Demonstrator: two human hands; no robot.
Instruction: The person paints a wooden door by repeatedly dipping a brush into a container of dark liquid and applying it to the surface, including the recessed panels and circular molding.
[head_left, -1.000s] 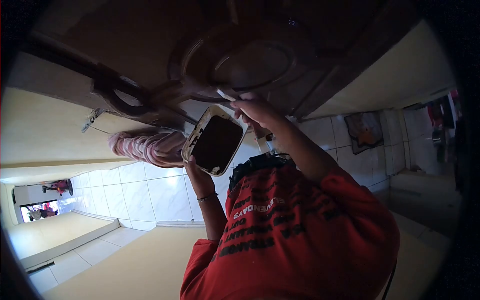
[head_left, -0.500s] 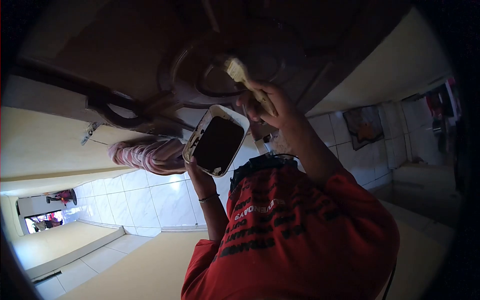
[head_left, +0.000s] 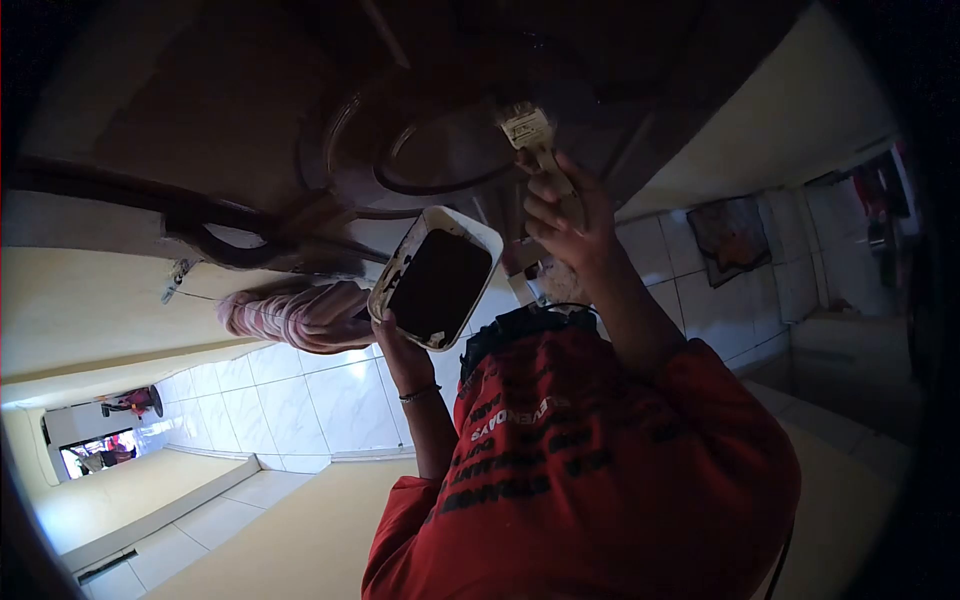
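Observation:
My left hand (head_left: 402,358) grips the lower left edge of a white tub (head_left: 481,232) with dark brown paint (head_left: 440,285) inside. My right hand (head_left: 570,210) is closed around the handle of a paintbrush (head_left: 527,127), right of and above the tub. The brush's bristles are dark and lie against or close to a dark brown carved wooden door (head_left: 420,150); whether they touch is hard to tell. Smears of paint mark the tub's inner wall.
A curved door handle (head_left: 225,240) is at the left, with a rolled striped cloth (head_left: 295,315) below it. White floor tiles (head_left: 345,405) spread underneath. A patterned mat (head_left: 728,240) lies at the right, beyond a pale wall.
My right hand has moved to the right with the brush, and the brush head now lies further right on the door. The tub has hardly moved.

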